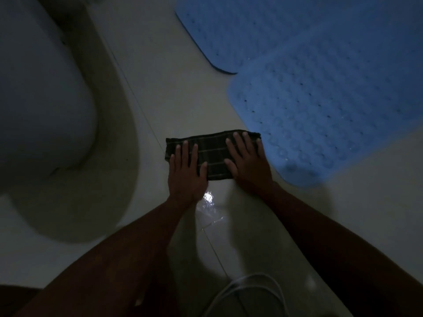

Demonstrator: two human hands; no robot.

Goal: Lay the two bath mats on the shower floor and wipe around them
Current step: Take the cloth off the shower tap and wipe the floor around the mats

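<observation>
Two blue perforated bath mats lie flat on the pale tiled floor. The far mat (247, 30) sits at the top, and the near mat (332, 115) overlaps it on the right. A dark checked cloth (212, 152), folded into a strip, lies on the floor just left of the near mat, its right end touching the mat's edge. My left hand (186, 172) presses flat on the cloth's left part with straight fingers. My right hand (248, 159) presses flat on its right part, fingers spread.
A white toilet (39, 106) fills the left side, its base (96, 202) reaching close to my left forearm. A wet shiny patch (207, 202) glints on the floor between my wrists. A white cable (249, 291) loops at the bottom centre.
</observation>
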